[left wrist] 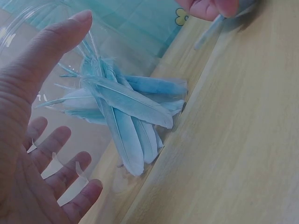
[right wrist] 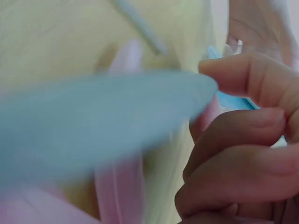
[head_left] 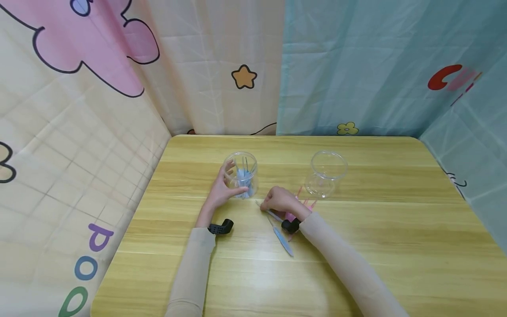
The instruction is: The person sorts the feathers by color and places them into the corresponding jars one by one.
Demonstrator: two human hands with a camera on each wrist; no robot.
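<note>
A clear round jar (head_left: 254, 169) stands at the left of the table with several blue feathers (left wrist: 135, 102) in it, quills upward. My left hand (head_left: 224, 190) holds this jar from its left side, thumb across the near side and fingers round the wall. To the right of it, my right hand (head_left: 282, 200) pinches a blue feather (right wrist: 107, 121) between thumb and forefinger, above the tabletop. Another blue feather (head_left: 283, 242) lies on the table, nearer to me. Pink feathers (head_left: 290, 217) lie beneath my right wrist, partly hidden by it.
A second clear jar (head_left: 320, 185) stands farther back on the right, beyond the pink feathers. The wooden table (head_left: 380, 237) reaches back to printed curtains (head_left: 222, 101), which also hang along both sides.
</note>
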